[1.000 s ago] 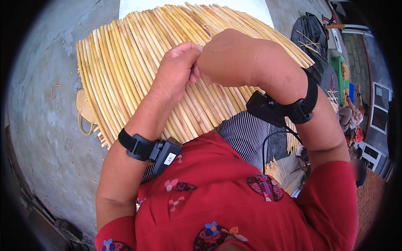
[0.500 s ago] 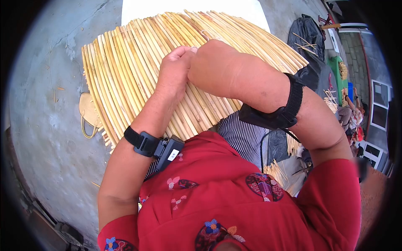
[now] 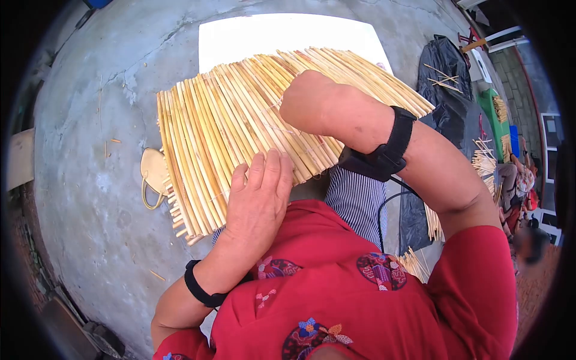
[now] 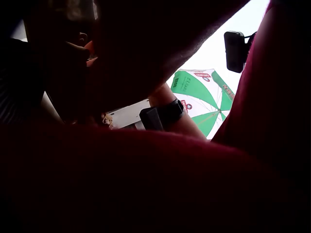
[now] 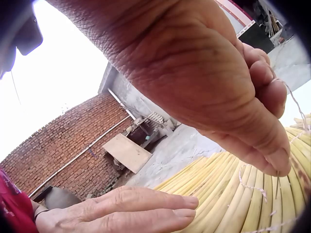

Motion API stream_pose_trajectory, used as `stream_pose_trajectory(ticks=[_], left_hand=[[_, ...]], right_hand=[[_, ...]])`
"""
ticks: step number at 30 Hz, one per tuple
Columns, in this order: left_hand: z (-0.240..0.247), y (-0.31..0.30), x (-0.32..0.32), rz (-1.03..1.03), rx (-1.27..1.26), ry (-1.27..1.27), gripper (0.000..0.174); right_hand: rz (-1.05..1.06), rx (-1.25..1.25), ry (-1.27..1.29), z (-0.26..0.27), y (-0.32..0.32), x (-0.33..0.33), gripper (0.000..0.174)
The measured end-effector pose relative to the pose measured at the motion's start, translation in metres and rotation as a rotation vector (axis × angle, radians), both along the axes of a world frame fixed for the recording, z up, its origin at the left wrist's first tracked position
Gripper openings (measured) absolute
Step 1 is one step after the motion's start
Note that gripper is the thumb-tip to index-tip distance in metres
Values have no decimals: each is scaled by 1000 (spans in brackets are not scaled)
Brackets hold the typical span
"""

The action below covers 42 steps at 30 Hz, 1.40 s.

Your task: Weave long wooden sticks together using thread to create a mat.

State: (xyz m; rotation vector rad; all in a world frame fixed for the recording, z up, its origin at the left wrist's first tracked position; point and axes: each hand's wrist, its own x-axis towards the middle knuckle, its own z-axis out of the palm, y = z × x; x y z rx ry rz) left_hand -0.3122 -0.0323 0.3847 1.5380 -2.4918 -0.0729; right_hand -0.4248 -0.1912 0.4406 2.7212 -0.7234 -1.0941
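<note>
Bare concrete floor point(image 3: 90, 156), outdoors. The reed mat point(image 3: 204, 126) lies flat on it, directly before the person. The left hand point(image 3: 258, 201) rests on the mat's near edge, fingers straight and close together, pressing the reeds down. The right hand point(image 3: 306, 102) is above the mat's middle, fingertips pinching thin twine point(image 5: 296, 108). Judgement: draw the twine taut under a firm palm, so the reeds bind aligned.

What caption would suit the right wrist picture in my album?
Right hand pinches a thin thread above a mat of pale reeds while the left hand rests flat on it.
</note>
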Motion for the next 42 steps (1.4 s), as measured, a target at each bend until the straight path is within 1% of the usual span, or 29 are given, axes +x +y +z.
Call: stream_pose_trajectory(ticks=[1, 4, 6, 8, 9, 12, 13, 16, 18, 20, 21, 24, 25, 27, 28, 29, 31, 32, 34, 36, 38, 42], left_hand=[[-5, -6, -1, 14, -64, -66, 47], [-11, -10, 1, -28, -95, -250, 42], [0, -19, 9, -76, -142, -215, 35], [20, -30, 18, -116, -150, -185, 28], [32, -36, 22, -131, -142, -173, 25], [66, -54, 36, -140, -188, -116, 15], [78, -62, 43, -136, -213, -92, 13], [116, -102, 69, -209, -289, -66, 14], [139, -130, 83, -267, -324, -65, 15], [156, -158, 96, -336, -362, -69, 14], [162, -173, 101, -350, -368, -84, 11], [183, -208, 116, -417, -403, -129, 9], [187, -218, 118, -430, -416, -151, 11], [199, -227, 122, -462, -373, -132, 13], [213, -225, 122, -478, -347, -122, 14], [230, -223, 120, -359, -133, -189, 19], [246, -234, 121, -484, -141, -245, 11], [251, -241, 123, -552, -146, -275, 11], [252, -249, 126, -642, -210, -246, 10], [246, -256, 129, -697, -298, -211, 11], [247, -260, 130, -705, -327, -184, 14], [266, -266, 124, -727, -324, -164, 17]], right_hand=[[-12, -2, -11, 0, 1, 0, 16], [-71, -15, -77, 2, -2, -2, 17], [-142, -7, -163, 4, -14, -4, 19], [-140, 13, -125, 12, -29, -2, 19], [-133, 16, -107, 19, -36, -1, 19], [-113, 146, -190, 48, -61, 2, 20], [-150, 161, -162, 63, -66, 7, 20], [-170, 266, -275, 91, -100, 10, 19], [-226, 274, -300, 107, -119, 12, 18], [-270, 315, -343, 124, -133, 12, 17], [-290, 304, -358, 131, -138, 13, 16], [-382, 313, -447, 144, -150, 7, 16], [-351, 335, -495, 146, -153, 4, 16], [-434, 385, -494, 154, -156, 2, 18], [-476, 415, -494, 158, -158, 3, 19], [-510, 457, -490, 162, -161, 4, 20], [-507, 514, -543, 163, -161, 0, 20], [-509, 543, -573, 163, -163, -3, 19], [-514, 521, -573, 157, -170, -10, 18], [-531, 512, -604, 155, -173, -13, 18], [-524, 539, -634, 160, -172, -15, 17], [-523, 512, -683, 182, -163, -23, 16]])
